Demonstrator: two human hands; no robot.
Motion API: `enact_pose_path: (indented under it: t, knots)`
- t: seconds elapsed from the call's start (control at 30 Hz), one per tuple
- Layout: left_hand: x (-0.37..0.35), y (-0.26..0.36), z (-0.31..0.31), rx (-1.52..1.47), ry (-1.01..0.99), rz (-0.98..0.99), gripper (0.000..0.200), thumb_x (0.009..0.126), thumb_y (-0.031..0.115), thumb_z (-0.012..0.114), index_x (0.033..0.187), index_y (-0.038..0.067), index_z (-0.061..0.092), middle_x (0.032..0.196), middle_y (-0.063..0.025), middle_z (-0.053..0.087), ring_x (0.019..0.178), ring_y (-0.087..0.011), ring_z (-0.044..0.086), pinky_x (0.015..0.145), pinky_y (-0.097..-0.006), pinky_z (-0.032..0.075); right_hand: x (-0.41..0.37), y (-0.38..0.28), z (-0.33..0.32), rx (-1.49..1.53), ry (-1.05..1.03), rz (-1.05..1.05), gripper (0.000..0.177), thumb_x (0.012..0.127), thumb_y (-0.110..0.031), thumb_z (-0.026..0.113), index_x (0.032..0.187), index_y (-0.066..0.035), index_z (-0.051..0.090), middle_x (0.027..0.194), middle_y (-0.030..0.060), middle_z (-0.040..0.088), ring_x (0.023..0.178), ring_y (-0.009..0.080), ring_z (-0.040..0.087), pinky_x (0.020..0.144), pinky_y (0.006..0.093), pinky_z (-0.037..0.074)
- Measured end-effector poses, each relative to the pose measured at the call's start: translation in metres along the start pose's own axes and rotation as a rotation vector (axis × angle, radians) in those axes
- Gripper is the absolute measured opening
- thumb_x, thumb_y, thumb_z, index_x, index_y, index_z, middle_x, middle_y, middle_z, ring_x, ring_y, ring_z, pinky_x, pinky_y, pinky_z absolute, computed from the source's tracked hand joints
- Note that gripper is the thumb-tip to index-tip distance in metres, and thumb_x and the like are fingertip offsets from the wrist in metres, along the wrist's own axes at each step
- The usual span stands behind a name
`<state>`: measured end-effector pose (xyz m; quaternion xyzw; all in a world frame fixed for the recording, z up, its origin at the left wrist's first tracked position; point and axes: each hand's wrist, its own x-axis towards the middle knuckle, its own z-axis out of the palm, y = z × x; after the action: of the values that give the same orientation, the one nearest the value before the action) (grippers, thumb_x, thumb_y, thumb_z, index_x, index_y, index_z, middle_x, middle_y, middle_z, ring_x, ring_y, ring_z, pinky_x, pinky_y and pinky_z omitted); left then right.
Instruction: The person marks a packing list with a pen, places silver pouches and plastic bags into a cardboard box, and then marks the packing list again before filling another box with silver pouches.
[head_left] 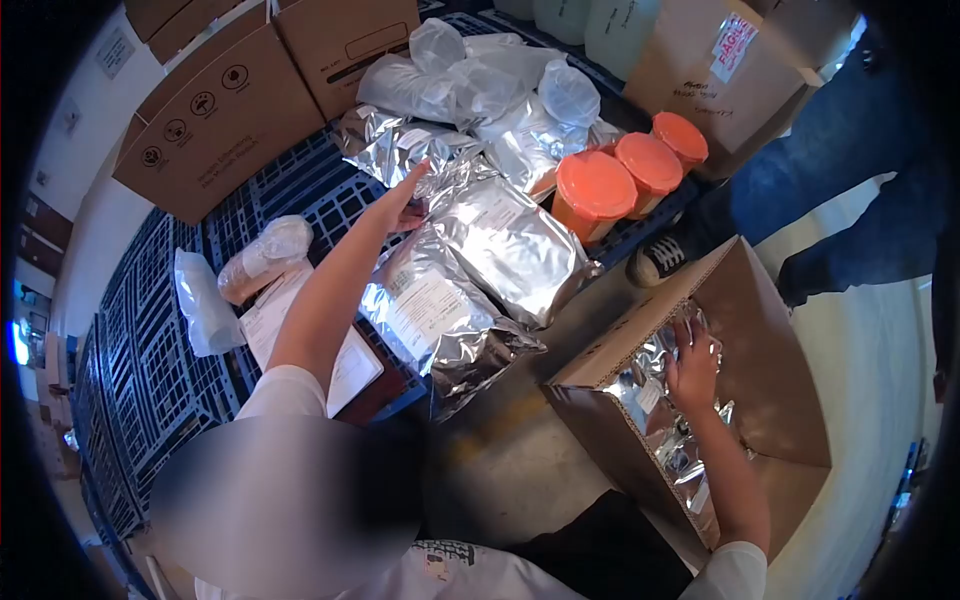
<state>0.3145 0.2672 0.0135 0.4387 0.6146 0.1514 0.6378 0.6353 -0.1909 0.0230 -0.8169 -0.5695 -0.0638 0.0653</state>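
Silver foil bag (505, 250), large, white-labelled, lies on a blue plastic pallet (335, 208), near three orange-lidded tubs (596, 187). Left hand (402, 208): at its crumpled end, partly open, grip indeterminable. Right hand (694, 372): fingers spread over silver foil packaging (650, 393) inside an open brown cardboard box (775, 375), grip indeterminable.

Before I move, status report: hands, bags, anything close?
Left hand at silver bags' crumpled ends. Right hand spread on foil packs inside open carton. Orange-lidded tubs against bags; someone's shoe near carton.
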Motion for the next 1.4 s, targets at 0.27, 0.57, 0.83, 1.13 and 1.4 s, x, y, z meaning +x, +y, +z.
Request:
enact_pose_path:
  t: [0.27, 0.57, 0.83, 1.13, 1.4]
  knots:
    - [0.020, -0.004, 0.010, -0.382, -0.051, -0.009, 0.067, 0.062, 0.066, 0.072, 0.097, 0.014, 0.051, 0.080, -0.0021, 0.046, 0.064, -0.0133, 0.048, 0.064, -0.0305, 0.044, -0.008, -0.014, -0.033, 0.021, -0.195, 0.104, 0.052, 0.081, -0.024, 0.059, 0.129, -0.010, 0.046, 0.135, 0.0232, 0.038, 0.121, 0.0392, 0.041, 0.099, 0.0519, 0.033]
    - [0.014, -0.003, 0.016, -0.576, 0.016, 0.090, 0.077, 0.066, 0.073, 0.062, 0.117, 0.018, 0.047, 0.093, -0.0059, 0.046, 0.065, -0.0142, 0.046, 0.049, -0.0230, 0.044, -0.067, 0.009, -0.130, 0.197, -0.345, 0.157, 0.041, 0.079, -0.023, 0.064, 0.116, -0.008, 0.057, 0.132, 0.0205, 0.046, 0.117, 0.0372, 0.047, 0.099, 0.0417, 0.039]
    - [0.022, -0.004, 0.002, -0.563, -0.204, 0.074, 0.077, 0.062, 0.077, 0.062, 0.100, 0.010, 0.050, 0.081, -0.0050, 0.055, 0.062, -0.0152, 0.055, 0.059, -0.0259, 0.054, -0.073, 0.000, -0.182, 0.348, -0.372, 0.467, 0.039, 0.075, -0.008, 0.063, 0.114, -0.003, 0.059, 0.108, 0.0169, 0.061, 0.097, 0.0316, 0.061, 0.085, 0.0377, 0.047]
    - [0.034, 0.023, -0.021, -0.822, -0.030, 0.481, 0.023, 0.087, 0.037, 0.052, 0.085, 0.014, 0.058, 0.074, 0.0022, 0.061, 0.054, -0.0095, 0.054, 0.037, -0.0221, 0.032, -0.087, -0.013, -0.200, 0.299, -0.351, 0.384, 0.038, 0.078, -0.017, 0.063, 0.114, -0.006, 0.059, 0.110, 0.0174, 0.061, 0.102, 0.0349, 0.057, 0.088, 0.0403, 0.044]
    - [-0.113, 0.013, -0.093, -0.528, -0.198, 0.808, 0.023, 0.091, 0.023, 0.049, 0.101, 0.005, 0.057, 0.097, -0.0069, 0.061, 0.089, -0.0160, 0.061, 0.080, -0.0309, 0.050, -0.051, -0.057, -0.212, 0.819, -0.388, 0.181, 0.030, 0.087, -0.018, 0.059, 0.112, -0.002, 0.060, 0.103, 0.0118, 0.064, 0.091, 0.0197, 0.062, 0.081, 0.0320, 0.048]
